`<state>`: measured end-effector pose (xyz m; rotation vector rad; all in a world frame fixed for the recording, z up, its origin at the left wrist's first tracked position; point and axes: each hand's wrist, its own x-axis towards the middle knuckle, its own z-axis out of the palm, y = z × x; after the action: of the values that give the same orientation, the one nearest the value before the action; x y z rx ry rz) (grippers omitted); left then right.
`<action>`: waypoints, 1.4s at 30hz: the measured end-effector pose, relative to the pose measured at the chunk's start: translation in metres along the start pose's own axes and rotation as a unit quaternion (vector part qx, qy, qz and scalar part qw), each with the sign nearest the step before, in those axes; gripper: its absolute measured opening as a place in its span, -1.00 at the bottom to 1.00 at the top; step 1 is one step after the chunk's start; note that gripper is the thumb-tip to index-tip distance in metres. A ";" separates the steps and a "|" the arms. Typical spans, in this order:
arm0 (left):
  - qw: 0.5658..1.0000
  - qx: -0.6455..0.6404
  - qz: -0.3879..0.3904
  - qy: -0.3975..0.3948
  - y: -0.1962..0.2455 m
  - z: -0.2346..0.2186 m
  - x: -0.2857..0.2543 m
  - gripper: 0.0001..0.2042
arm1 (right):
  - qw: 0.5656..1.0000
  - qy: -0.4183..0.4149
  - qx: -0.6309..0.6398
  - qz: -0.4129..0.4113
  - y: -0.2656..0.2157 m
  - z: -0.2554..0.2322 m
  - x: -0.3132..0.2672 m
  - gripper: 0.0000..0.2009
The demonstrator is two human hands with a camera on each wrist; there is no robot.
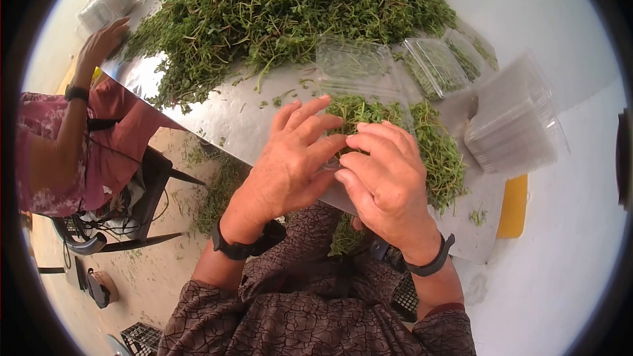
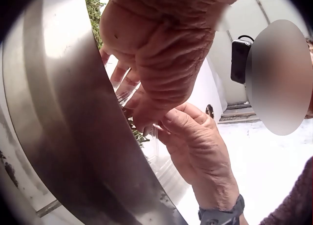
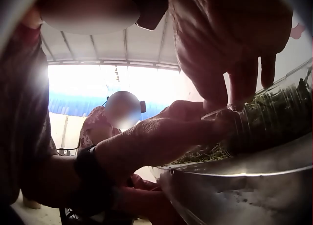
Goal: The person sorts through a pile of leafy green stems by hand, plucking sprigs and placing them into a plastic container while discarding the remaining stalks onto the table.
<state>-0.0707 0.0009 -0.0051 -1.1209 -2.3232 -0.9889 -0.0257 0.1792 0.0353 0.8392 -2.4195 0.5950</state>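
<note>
A clear plastic clamshell box stands near the table's front edge, its lid folded back. Leafy green stems fill its base. Over the box's near left corner is my left hand, fingers long and spread across the greens. My right hand meets it from the right, with bent fingers and its thumb at the near rim. Both hands' fingertips almost touch each other there. In the right wrist view, fingers reach down at the clear wall. I cannot tell whether the right fingertips pinch plastic or a stem.
A large heap of greens covers the back of the metal table. Filled boxes and a stack of clear boxes stand right. Loose greens lie beside the open box. Another person's hand rests far left.
</note>
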 end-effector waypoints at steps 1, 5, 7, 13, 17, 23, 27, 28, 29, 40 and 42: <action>1.000 -0.005 -0.005 -0.001 0.001 0.000 0.000 -0.54 | 1.000 0.003 -0.001 -0.001 0.002 0.001 -0.001 -0.76; 1.000 -0.015 -0.012 0.003 0.002 0.000 0.000 -0.53 | 1.000 0.002 -0.011 0.002 0.002 0.000 -0.002 -0.75; 1.000 -0.016 -0.004 0.012 0.001 0.002 -0.001 -0.55 | 1.000 -0.001 0.000 0.027 -0.005 -0.002 0.002 -0.75; 1.000 -0.018 0.003 0.016 0.001 0.002 0.000 -0.57 | 1.000 -0.004 -0.007 0.018 -0.002 0.003 0.002 -0.75; 1.000 -0.026 0.001 0.009 0.002 0.000 0.000 -0.58 | 0.997 0.013 0.055 0.055 0.004 0.001 -0.003 -0.80; 0.999 -0.046 -0.008 0.012 0.005 -0.001 0.000 -0.64 | 0.992 0.063 0.072 0.087 0.011 -0.003 -0.003 -0.86; 0.997 -0.081 -0.013 0.014 0.009 -0.007 0.002 -0.68 | 0.979 0.103 0.125 0.126 0.014 -0.006 -0.001 -0.89; 0.997 -0.074 -0.015 0.035 0.009 -0.006 0.003 -0.70 | 0.973 0.116 0.139 0.142 0.014 -0.006 -0.001 -0.90; 0.996 -0.068 -0.018 0.055 0.009 -0.005 0.004 -0.73 | 0.968 0.126 0.159 0.149 0.014 -0.007 -0.001 -0.90; 0.995 -0.041 0.030 0.085 0.014 -0.009 0.013 -0.76 | 0.954 0.151 0.208 0.154 0.004 -0.018 0.000 -0.90; 0.995 -0.042 0.038 0.082 0.016 -0.010 0.014 -0.77 | 0.955 0.151 0.205 0.155 0.001 -0.019 0.000 -0.90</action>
<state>-0.0662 0.0079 0.0176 -1.1078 -2.1123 -1.1149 -0.0203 0.1904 0.0500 0.4722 -2.1842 1.2803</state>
